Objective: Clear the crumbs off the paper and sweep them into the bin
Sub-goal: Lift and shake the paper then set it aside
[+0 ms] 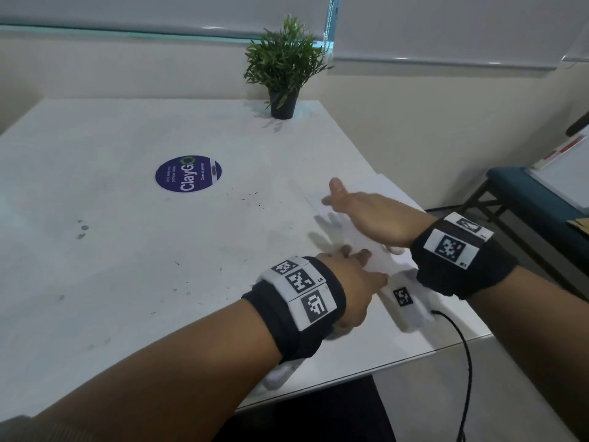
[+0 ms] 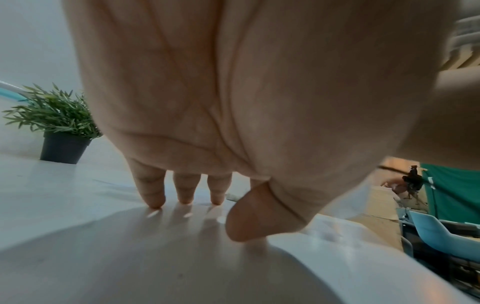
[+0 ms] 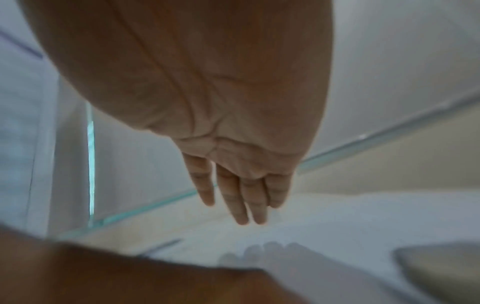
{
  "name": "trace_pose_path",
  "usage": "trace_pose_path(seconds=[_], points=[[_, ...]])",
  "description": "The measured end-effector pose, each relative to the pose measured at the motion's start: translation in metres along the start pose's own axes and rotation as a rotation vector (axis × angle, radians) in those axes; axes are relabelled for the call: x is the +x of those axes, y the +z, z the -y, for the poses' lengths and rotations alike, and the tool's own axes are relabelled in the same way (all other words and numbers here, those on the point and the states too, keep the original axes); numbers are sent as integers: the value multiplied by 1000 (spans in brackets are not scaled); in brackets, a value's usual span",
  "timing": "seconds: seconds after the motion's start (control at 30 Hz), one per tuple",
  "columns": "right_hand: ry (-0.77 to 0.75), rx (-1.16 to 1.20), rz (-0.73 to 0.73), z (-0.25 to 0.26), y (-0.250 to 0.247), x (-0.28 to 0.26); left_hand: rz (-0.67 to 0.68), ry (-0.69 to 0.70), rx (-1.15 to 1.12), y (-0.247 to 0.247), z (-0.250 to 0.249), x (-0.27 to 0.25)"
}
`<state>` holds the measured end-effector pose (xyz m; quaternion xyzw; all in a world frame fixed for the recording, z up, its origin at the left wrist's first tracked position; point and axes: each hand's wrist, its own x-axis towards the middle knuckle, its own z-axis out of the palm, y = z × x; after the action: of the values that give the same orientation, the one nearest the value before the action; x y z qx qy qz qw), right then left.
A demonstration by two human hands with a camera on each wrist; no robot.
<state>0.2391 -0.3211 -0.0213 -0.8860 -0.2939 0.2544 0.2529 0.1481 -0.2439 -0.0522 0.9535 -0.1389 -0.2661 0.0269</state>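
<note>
A white sheet of paper (image 1: 360,240) lies near the right edge of the white table (image 1: 127,250). My left hand (image 1: 353,266) presses on the paper's near end with straight fingertips (image 2: 153,202), thumb down beside them. My right hand (image 1: 347,202) hovers just above the paper's far part, blurred, with its fingers (image 3: 241,201) straight and together and nothing in them. Its shadow falls on the paper (image 3: 337,226). Small dark crumbs (image 1: 251,196) are scattered on the table left of the paper. I cannot make out any crumbs on the paper. No bin is in view.
A potted plant (image 1: 283,68) stands at the table's far edge and a round purple sticker (image 1: 188,173) is on the tabletop. A black cable (image 1: 462,339) hangs off the table's right edge. A dark bench (image 1: 526,199) stands to the right.
</note>
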Motion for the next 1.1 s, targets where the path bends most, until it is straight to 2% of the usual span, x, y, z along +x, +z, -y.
trace_pose_path(seconds=[0.03, 0.1, 0.13, 0.17, 0.2, 0.27, 0.3, 0.37, 0.4, 0.47, 0.53, 0.6, 0.67, 0.7, 0.77, 0.83, 0.93, 1.0, 1.1], points=[[28, -38, 56, -1, 1, -2, 8, -12, -5, 0, -1, 0], [-27, 201, 212, -2, 6, -7, 32, -37, 3, -2, -2, -1], [-65, 374, 222, -3, 6, -6, 33, -42, 8, -3, -2, -2], [-86, 496, 170, -4, 4, -3, 24, -39, 11, -3, -2, -3], [-95, 517, 87, -6, 0, 0, 9, -32, 12, -2, -1, -4], [-44, 275, -87, -11, -7, 2, -13, -24, 27, -1, -3, -5], [13, 105, -118, -14, -8, 1, -9, -30, 51, 1, -4, -4], [91, -96, -35, -17, -5, -4, 13, -52, 115, 3, -7, 0], [94, -94, 31, -16, -1, -7, 16, -66, 145, 4, -9, 1], [28, 106, 127, -9, 7, -10, -6, -82, 190, 6, -11, 1], [-22, 268, 75, -4, 7, -8, -48, -86, 212, 10, -13, 0], [-3, 61, -35, 3, 4, -8, -63, -104, 227, 13, -14, -1], [64, -219, -17, 7, 6, -10, -20, -123, 225, 11, -16, -4], [70, -226, 34, 7, 7, -10, 1, -129, 224, 10, -17, -4], [37, 30, 78, 9, 11, -11, 18, -133, 221, 6, -18, -7], [-2, 119, -9, 13, 9, -8, -1, -132, 222, 6, -19, -10], [27, -68, -42, 23, 5, -4, -126, -131, 190, 14, -17, -18], [60, -132, 11, 28, 6, -1, -211, -131, 163, 22, -13, -30], [39, -255, 101, 37, 13, 1, -254, -150, 121, 32, -1, -59]])
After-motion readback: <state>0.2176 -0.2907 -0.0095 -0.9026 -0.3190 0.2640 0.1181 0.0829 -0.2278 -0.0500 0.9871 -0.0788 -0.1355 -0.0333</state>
